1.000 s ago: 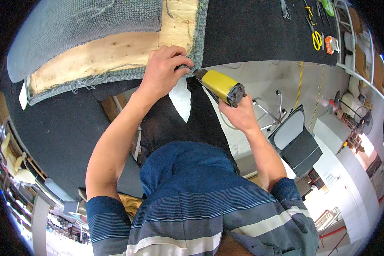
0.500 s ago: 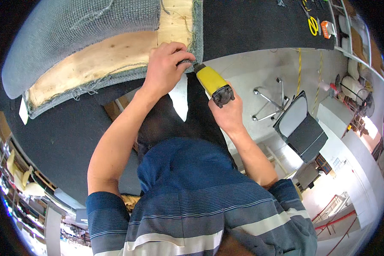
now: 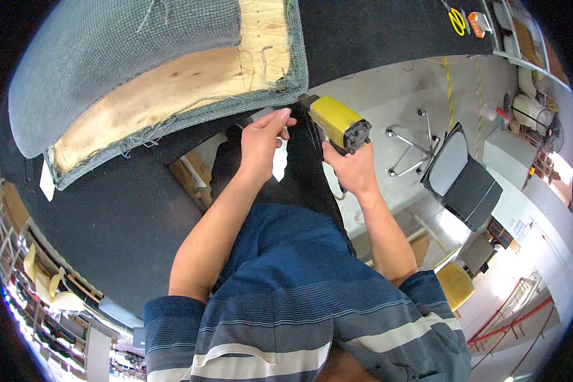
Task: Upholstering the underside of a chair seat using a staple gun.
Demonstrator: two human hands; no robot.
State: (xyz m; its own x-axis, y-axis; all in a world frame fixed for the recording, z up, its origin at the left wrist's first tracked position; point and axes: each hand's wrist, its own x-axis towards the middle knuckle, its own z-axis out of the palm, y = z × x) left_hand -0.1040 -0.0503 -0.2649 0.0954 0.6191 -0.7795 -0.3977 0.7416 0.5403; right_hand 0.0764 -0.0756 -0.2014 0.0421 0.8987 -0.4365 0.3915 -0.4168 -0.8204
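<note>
My right hand (image 3: 353, 167) is wrapped round the handle of a yellow and black staple gun (image 3: 337, 120). The gun's nose reaches the near right corner of an upholstered panel (image 3: 172, 118), whose bare plywood is bordered by grey woven fabric with frayed threads. My left hand (image 3: 259, 149) is just below that corner, off the panel, with thumb and fingers pressed together. Whatever they pinch is hidden. A pointed white strip (image 3: 279, 164) hangs beside these fingers; whether they hold it is unclear. A second white strip (image 3: 46, 181) sticks out at the panel's left corner.
The panel rests on a black-covered table (image 3: 108, 223). Yellow-handled scissors (image 3: 456, 21) and a small orange and white box (image 3: 478, 25) lie at the far right. A dark chair (image 3: 461, 181) with a wheeled base stands on the floor to the right.
My left hand has come off the fabric edge and moved nearer to me. The staple gun has shifted slightly right. More of the panel's near corner shows.
</note>
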